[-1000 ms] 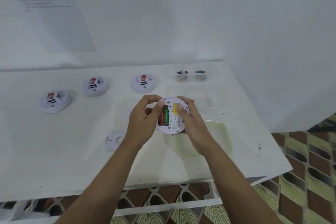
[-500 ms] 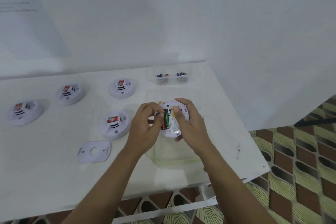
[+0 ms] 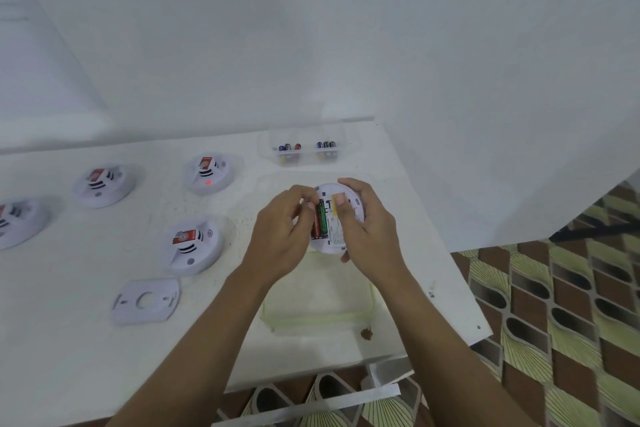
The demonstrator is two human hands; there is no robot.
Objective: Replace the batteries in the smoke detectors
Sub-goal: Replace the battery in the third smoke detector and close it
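A: You hold the round white plastic smoke detector (image 3: 332, 246) up off the white table (image 3: 69, 340), its back turned towards your eyes, so the battery bay faces you.

B: Your right hand (image 3: 369, 232) does the bracing. The fingers wrap round the right rim and the thumb lies flat on the yellow label, which stops the shell twisting.

A: That frees your left hand (image 3: 280, 236) for the fine work. Its fingers are curled in, tips at the red cylindrical battery (image 3: 314, 227), which lies in the bay touching the green cylindrical battery (image 3: 322, 218).

B: The tips blur there, so you may be gripping the red cell or only pressing on it. I read it as a pinch.

A: You work directly above the clear shallow tray with the pale green rim (image 3: 311, 320), likely so a cell that pops free drops in there instead of rolling off the table.

B: The clear plastic box of spare batteries (image 3: 304, 152) sits at the far edge, near enough for one reach.

A: The flat white mounting plate (image 3: 145, 302) lies apart on your left, off the detector, which is why the bay is exposed.

B: Four other white detectors (image 3: 194, 246) wait face up on your left. Judging by that, much of the job is still ahead of you.
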